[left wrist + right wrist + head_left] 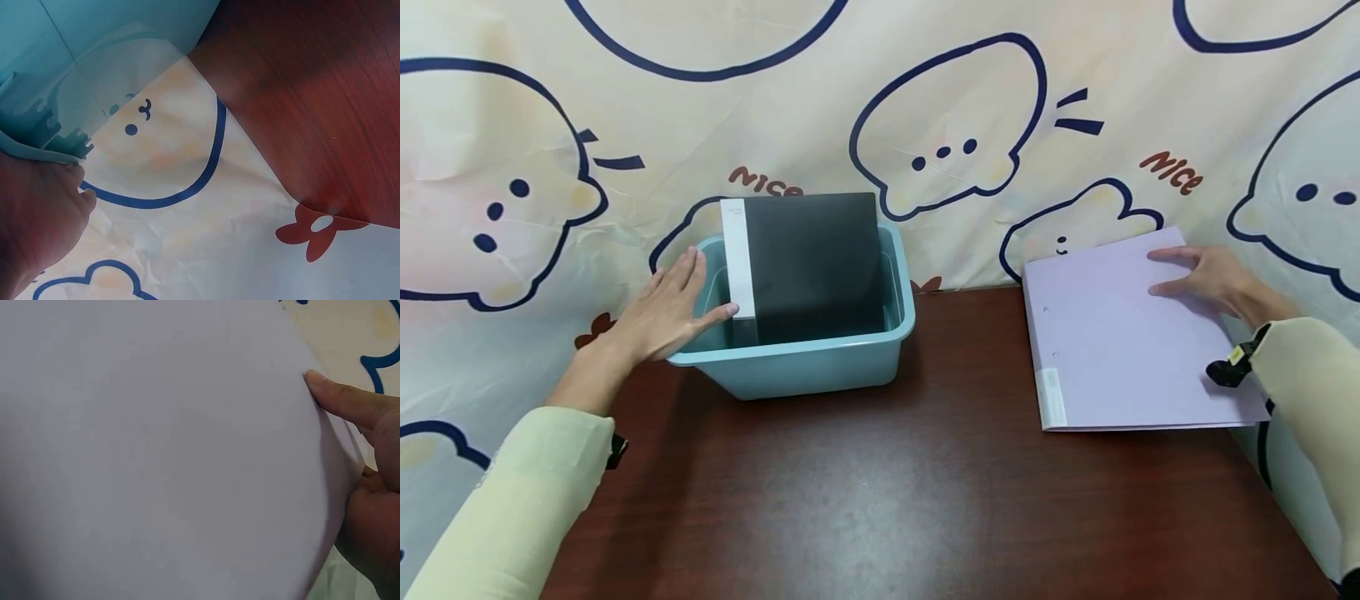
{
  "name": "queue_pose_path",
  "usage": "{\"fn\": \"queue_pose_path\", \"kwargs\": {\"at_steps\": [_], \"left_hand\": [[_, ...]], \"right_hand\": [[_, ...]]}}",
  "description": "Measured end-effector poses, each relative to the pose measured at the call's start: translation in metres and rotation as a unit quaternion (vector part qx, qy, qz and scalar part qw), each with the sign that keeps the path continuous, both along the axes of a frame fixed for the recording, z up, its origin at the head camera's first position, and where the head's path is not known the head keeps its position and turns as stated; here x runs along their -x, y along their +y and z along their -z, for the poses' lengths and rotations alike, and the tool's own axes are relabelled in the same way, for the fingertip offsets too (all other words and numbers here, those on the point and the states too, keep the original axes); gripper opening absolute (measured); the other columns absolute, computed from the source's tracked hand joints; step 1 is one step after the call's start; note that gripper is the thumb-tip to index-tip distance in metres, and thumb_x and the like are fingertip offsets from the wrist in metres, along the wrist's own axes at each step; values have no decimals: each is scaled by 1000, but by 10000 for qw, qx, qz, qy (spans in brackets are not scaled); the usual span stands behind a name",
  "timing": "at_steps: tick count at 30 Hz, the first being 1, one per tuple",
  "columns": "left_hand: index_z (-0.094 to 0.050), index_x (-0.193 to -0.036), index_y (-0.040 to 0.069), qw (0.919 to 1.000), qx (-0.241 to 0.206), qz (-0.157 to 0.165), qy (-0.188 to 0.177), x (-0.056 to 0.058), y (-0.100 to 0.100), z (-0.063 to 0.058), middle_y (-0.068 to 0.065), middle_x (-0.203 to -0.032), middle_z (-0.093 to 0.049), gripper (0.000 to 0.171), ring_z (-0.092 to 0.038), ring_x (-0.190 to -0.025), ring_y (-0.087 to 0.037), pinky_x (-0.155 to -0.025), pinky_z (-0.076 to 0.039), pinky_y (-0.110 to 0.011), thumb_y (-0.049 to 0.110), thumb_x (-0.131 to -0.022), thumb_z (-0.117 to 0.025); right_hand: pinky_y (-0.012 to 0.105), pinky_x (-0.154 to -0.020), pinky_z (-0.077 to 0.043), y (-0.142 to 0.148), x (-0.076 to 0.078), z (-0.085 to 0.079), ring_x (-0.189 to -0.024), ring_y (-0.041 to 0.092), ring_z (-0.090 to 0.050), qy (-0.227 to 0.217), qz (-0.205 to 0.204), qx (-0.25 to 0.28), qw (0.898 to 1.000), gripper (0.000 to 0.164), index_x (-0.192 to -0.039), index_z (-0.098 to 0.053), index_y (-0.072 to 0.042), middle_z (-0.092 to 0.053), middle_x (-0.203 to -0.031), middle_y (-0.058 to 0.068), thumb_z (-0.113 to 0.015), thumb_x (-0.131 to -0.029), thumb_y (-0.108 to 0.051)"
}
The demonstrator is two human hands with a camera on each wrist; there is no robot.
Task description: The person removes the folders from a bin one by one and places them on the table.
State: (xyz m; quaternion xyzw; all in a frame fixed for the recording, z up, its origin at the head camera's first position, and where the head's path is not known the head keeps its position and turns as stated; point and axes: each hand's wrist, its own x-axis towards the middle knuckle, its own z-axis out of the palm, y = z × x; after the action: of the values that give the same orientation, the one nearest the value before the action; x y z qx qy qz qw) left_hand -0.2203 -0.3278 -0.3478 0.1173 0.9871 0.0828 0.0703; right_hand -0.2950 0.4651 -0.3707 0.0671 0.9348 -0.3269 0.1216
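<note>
A light blue plastic basin (797, 371) stands on the table, and a black binder (816, 267) with a white spine label leans upright inside it. My left hand (658, 321) rests over the basin's left rim, fingers extended and the thumb reaching inward beside the binder's spine. At the right lies a lilac folder (1127, 333) with a pale label at its lower left corner. My right hand (1217, 279) holds the folder at its upper right edge, with two digits on the cover and the rest hidden. In the right wrist view the folder (187, 444) fills most of the picture.
The dark brown wooden table (880, 500) spreads in front of the basin and folder. Behind it hangs a cream cloth (955, 108) with cartoon outlines, which also runs along both sides. The folder's right side lies at the table's right edge.
</note>
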Motion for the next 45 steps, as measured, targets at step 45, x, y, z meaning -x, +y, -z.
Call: {"fn": "queue_pose_path", "kwargs": {"at_steps": [45], "left_hand": [[16, -165, 2, 9999, -56, -27, -133, 4, -1, -1, -22, -173, 22, 112, 7, -161, -48, -127, 1, -68, 75, -102, -40]], "right_hand": [[78, -120, -2, 3, 19, 51, -151, 66, 2, -396, -641, -510, 9958, 81, -161, -32, 2, -1, -163, 46, -78, -95, -12]]}}
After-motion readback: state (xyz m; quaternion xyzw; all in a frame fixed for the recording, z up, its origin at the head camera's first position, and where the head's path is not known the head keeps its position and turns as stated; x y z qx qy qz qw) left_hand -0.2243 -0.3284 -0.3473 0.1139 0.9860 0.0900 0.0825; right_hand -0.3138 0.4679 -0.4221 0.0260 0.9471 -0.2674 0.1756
